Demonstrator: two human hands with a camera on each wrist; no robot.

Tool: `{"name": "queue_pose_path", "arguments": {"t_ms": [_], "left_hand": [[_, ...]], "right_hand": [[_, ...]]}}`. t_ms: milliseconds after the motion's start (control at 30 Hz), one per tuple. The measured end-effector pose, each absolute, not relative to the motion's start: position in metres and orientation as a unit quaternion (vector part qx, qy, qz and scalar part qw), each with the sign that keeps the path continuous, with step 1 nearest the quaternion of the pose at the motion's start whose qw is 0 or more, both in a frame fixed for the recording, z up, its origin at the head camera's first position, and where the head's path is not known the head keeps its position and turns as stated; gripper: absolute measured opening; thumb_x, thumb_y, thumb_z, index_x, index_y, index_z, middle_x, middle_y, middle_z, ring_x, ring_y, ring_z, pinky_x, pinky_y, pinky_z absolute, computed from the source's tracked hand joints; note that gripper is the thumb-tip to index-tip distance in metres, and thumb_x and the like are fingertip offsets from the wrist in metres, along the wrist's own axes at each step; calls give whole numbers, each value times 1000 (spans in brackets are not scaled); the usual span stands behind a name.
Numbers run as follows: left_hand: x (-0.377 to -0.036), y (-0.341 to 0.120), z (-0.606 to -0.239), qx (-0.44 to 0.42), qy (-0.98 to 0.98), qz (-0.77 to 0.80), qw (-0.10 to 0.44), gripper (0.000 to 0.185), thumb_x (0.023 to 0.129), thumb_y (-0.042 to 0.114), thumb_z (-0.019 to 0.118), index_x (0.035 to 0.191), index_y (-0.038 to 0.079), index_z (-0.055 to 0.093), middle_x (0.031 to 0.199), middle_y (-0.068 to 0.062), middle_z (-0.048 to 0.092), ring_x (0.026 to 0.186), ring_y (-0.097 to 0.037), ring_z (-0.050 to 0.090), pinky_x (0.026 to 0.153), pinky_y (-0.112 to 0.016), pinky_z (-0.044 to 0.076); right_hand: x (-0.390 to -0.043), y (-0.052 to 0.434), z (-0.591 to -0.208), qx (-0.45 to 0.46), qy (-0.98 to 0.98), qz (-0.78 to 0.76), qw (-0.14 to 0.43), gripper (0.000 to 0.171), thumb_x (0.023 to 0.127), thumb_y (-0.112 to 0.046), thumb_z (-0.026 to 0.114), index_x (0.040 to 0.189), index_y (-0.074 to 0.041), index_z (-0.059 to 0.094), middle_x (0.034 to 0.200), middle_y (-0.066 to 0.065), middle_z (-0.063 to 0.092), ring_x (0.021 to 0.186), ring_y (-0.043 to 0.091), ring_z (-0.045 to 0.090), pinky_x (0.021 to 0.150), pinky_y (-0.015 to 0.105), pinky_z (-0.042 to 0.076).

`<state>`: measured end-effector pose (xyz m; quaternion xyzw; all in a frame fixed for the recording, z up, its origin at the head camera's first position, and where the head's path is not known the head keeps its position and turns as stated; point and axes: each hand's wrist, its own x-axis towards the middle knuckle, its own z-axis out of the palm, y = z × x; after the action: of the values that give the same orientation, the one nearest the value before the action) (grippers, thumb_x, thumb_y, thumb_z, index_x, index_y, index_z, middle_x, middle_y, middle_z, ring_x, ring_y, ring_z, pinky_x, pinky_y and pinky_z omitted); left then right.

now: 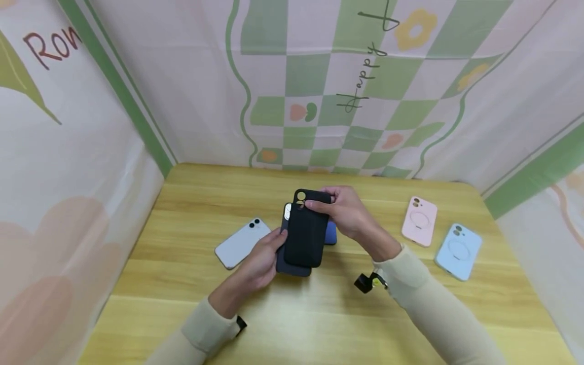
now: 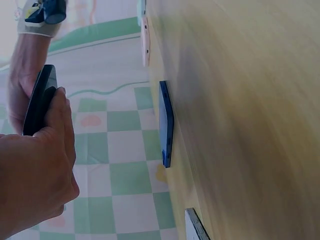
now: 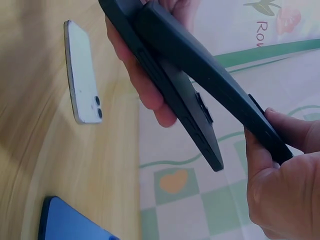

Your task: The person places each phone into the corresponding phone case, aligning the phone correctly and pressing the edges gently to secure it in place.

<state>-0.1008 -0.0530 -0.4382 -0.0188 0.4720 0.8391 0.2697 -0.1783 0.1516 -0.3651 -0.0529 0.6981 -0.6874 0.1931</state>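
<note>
At frame centre, a matte black phone case (image 1: 306, 230) is pinched by the right hand (image 1: 349, 213) over a dark phone (image 1: 292, 263) gripped by the left hand (image 1: 260, 261); aligning precedes pressing on.

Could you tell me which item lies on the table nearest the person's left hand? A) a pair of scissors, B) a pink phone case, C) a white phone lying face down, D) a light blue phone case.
C: the white phone lies face down on the wooden table just beside the left hand, while the pink case and light blue case lie far off on the right side.
</note>
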Motion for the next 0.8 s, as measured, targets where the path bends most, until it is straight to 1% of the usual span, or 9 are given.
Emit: {"name": "queue_pose_path", "arguments": {"t_ms": [200,267,333,433,533,633,800], "left_hand": [[-99,-53,-440,-31,457,850,262,56,118,21,24,167,-1,10,172,-23,23,161,-38,19,129,-50,25],[-99,-52,-440,-36,452,853,257,56,118,22,24,168,-1,10,173,-22,23,161,-36,19,130,-49,24],[-99,-52,-442,-37,451,855,254,56,118,25,24,168,1,15,171,-20,28,159,-34,25,129,-50,27],[-99,-52,-442,-35,459,851,253,56,119,33,24,165,2,26,164,-20,40,151,-30,40,126,-52,35],[-99,-53,-442,-22,467,844,262,58,118,42,22,164,7,33,159,-21,45,144,-28,48,121,-55,41],[-100,-55,-440,-7,463,843,274,61,117,48,19,166,13,31,163,-20,41,148,-31,43,121,-56,40],[-100,-55,-440,5,453,847,278,63,116,52,20,168,16,24,168,-18,35,156,-32,32,125,-56,35]], "right_hand": [[-181,145,-367,-40,694,-692,194,15,98,3,72,110,11,68,90,8,79,83,20,78,73,31,66],[-182,143,-368,-37,693,-693,193,16,98,4,72,111,11,68,90,7,79,82,19,78,71,31,66],[-183,142,-370,-34,690,-696,195,17,97,4,72,112,11,68,90,7,79,81,19,78,71,30,66],[-183,139,-373,-30,689,-696,200,16,97,3,73,111,10,69,88,7,79,78,18,77,69,30,65],[-183,137,-376,-24,691,-693,204,17,97,3,73,112,10,69,87,6,78,76,18,77,69,30,65],[-184,135,-378,-17,699,-685,207,21,98,2,73,116,11,68,88,7,78,75,19,77,69,32,66],[-185,133,-381,-9,707,-675,208,24,98,2,73,119,11,69,92,9,78,77,20,77,71,33,66]]}}
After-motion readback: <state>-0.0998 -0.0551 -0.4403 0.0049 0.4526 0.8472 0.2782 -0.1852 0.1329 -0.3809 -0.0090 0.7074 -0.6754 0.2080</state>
